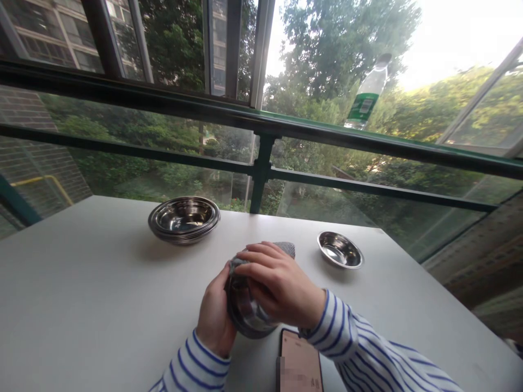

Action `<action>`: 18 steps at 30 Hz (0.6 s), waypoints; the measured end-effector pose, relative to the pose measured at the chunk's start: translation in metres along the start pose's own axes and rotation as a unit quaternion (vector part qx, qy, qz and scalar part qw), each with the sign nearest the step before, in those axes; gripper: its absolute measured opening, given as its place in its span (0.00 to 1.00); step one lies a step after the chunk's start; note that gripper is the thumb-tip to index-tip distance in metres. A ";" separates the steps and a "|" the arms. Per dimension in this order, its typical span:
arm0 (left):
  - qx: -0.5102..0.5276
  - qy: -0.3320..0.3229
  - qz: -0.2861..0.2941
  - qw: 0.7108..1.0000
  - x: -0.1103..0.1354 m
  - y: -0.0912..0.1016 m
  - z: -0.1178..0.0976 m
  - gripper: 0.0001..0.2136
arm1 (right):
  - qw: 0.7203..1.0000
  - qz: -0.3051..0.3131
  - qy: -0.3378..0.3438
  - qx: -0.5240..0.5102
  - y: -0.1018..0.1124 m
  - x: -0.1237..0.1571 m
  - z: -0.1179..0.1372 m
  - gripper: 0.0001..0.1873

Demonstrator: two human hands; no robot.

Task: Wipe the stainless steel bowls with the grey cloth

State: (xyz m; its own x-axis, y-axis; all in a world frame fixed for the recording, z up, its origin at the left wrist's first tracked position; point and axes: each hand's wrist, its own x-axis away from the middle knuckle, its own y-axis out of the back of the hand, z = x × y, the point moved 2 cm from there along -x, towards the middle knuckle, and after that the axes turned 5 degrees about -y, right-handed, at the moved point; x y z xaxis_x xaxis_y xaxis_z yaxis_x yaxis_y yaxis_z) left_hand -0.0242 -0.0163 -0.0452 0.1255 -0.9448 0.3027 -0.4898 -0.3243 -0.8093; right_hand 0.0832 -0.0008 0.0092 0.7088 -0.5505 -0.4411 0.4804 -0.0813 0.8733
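A shiny metal bowl [249,316] is held up on its side just above the white table. My left hand [216,310] grips its left rim, the thumb at the top edge. A grey cloth [287,249] is folded over the far rim. My right hand [278,280] presses that cloth against the bowl, its fingers bent over the upper edge. The right palm and fingers hide much of the bowl's inside and part of the cloth.
A stack of metal bowls [183,220] stands at the back left of the white table [102,305]. One small metal bowl [340,250] sits to the right. A phone [300,362] lies near my right wrist. A plastic bottle [365,103] stands on the green railing [196,120].
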 end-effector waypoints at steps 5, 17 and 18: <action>0.006 0.072 -0.018 0.997 -0.002 0.003 -0.006 0.13 | 0.990 -0.035 0.117 0.075 -0.019 0.023 0.016 0.11; -0.008 0.011 -0.043 0.999 -0.008 0.003 -0.016 0.15 | 0.964 -0.168 0.153 0.137 -0.017 0.075 -0.012 0.10; -0.008 0.018 -0.040 0.999 -0.007 0.002 -0.015 0.15 | 0.971 -0.176 0.117 0.111 -0.018 0.078 -0.016 0.12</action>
State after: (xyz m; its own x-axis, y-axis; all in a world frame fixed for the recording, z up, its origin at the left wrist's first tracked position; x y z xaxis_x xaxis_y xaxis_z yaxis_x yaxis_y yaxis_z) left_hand -0.0388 -0.0097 -0.0413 0.1329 -0.9136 0.3843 -0.4936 -0.3972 -0.7737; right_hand 0.1385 -0.0286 -0.0439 0.6318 -0.2547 -0.7320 0.6087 -0.4216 0.6721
